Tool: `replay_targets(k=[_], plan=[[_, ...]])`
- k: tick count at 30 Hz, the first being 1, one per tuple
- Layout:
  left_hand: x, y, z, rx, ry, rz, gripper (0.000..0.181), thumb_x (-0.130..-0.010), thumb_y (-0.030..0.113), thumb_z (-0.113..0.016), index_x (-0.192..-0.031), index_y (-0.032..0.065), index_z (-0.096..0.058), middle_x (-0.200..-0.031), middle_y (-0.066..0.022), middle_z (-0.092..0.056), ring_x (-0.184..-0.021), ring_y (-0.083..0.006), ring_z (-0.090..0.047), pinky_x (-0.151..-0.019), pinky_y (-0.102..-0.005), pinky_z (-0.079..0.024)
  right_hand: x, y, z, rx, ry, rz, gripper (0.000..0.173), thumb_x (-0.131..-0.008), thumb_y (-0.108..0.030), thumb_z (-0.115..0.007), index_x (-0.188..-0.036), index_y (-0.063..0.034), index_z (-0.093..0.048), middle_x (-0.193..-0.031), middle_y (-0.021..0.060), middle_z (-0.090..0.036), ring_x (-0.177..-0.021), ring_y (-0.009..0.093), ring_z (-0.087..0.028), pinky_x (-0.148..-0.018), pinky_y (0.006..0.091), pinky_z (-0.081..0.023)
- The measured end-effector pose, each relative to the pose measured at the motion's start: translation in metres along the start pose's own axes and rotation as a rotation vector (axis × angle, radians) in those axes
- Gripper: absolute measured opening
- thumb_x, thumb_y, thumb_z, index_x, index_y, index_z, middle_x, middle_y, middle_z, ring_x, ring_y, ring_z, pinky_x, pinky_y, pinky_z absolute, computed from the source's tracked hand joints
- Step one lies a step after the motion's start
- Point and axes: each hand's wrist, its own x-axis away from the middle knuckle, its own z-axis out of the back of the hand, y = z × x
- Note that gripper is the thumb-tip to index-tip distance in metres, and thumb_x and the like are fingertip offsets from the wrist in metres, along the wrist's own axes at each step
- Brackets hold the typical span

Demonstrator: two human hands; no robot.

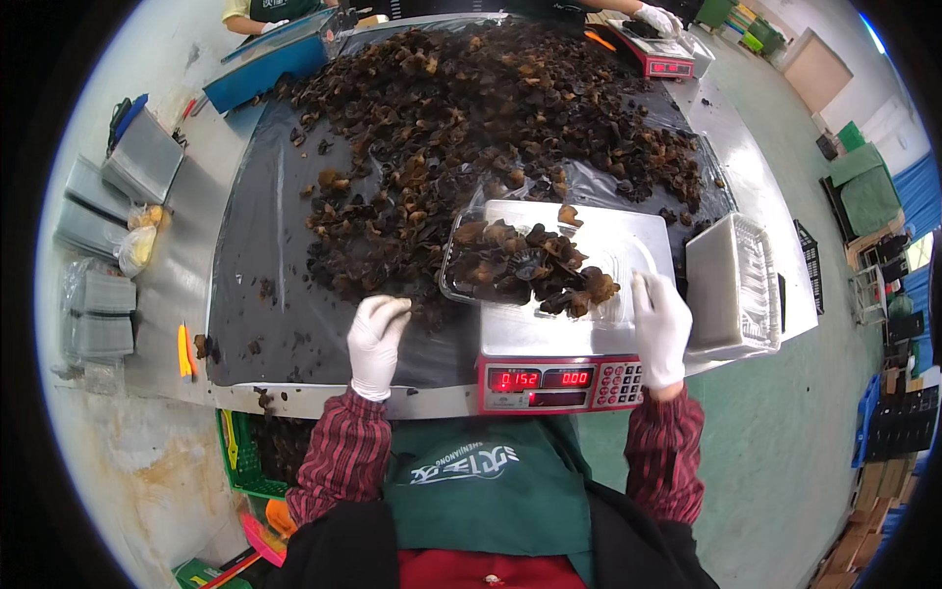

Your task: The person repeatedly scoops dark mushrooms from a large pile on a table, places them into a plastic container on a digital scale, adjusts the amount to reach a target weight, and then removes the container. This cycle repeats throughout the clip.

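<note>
A digital scale [530, 335] with a metal pan and a red lit display stands at the table's near edge. On its pan, a clear plastic container [460, 294] holds dark brown wood ear mushrooms [526, 261], some lying over its right side. My right hand [662, 331], in a white glove, is over the pan's right edge, fingers together; whether they grip clear plastic is unclear. My left hand [377, 342], gloved too, is left of the scale with thumb and fingertips together beside the large mushroom heap [441, 125]. Anything between those fingertips is too small to tell.
A stack of clear plastic trays [728, 294] stands right of the scale. An orange-handled tool [184, 350] and stacked containers [107, 294] are at the left. Across the table, co-workers' gloved hands are near a blue bin [272, 66] and a second red scale [666, 68].
</note>
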Motion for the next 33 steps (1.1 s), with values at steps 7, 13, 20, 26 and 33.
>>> replay_targets(k=[7,13,20,26,33], plan=[[-0.075,0.078,-0.058,0.003,-0.228,-0.659,0.029,-0.070,0.001,-0.074,-0.098,0.0083,-0.069,-0.099,-0.0105,-0.062,-0.085,-0.0269,-0.061,-0.072,-0.0338,-0.051,-0.107,-0.013,-0.053,0.092,-0.583,-0.135,0.041,-0.088,-0.039,-0.063,-0.091,0.0011,-0.067,-0.081,0.0210,-0.066,-0.078,0.035,-0.065,-0.070,0.0407,-0.050],[-0.083,0.081,-0.112,-0.259,-0.629,-0.795,0.038,-0.081,0.039,-0.065,-0.110,0.0149,-0.066,-0.128,-0.0101,-0.054,-0.121,-0.0287,-0.047,-0.102,-0.0443,-0.033,-0.128,-0.003,-0.093,0.269,-0.726,0.031,0.037,-0.085,-0.034,-0.063,-0.089,0.0032,-0.067,-0.086,0.0261,-0.066,-0.085,0.041,-0.065,-0.075,0.0450,-0.051],[-0.085,0.082,-0.061,-0.048,-0.382,-0.659,0.037,-0.072,0.014,-0.076,-0.107,0.0075,-0.067,-0.122,-0.0126,-0.061,-0.115,-0.0315,-0.055,-0.098,-0.0407,-0.043,-0.102,-0.001,-0.042,0.176,-0.486,-0.017,0.030,-0.086,-0.029,-0.061,-0.085,-0.0001,-0.068,-0.079,0.0226,-0.065,-0.077,0.038,-0.065,-0.069,0.0441,-0.050],[-0.051,0.022,-0.020,-0.090,-0.064,-0.259,0.022,-0.084,-0.004,-0.066,-0.105,0.0027,-0.069,-0.112,-0.0108,-0.065,-0.103,-0.0229,-0.063,-0.090,-0.0297,-0.049,-0.052,0.027,-0.030,0.004,-0.378,0.037,0.024,-0.089,-0.023,-0.062,-0.103,-0.0052,-0.067,-0.088,0.0175,-0.067,-0.067,0.030,-0.064,-0.064,0.0382,-0.051],[0.004,-0.037,0.022,-0.185,-0.109,-0.009,0.019,-0.082,0.000,-0.067,-0.101,0.0039,-0.070,-0.099,-0.0100,-0.068,-0.093,-0.0239,-0.065,-0.082,-0.0304,-0.051,-0.009,-0.005,0.025,-0.285,0.185,-0.338,0.015,-0.094,-0.011,-0.058,-0.096,-0.0010,-0.070,-0.081,-0.0037,-0.064,-0.064,0.003,-0.050,-0.056,0.0189,-0.042]])
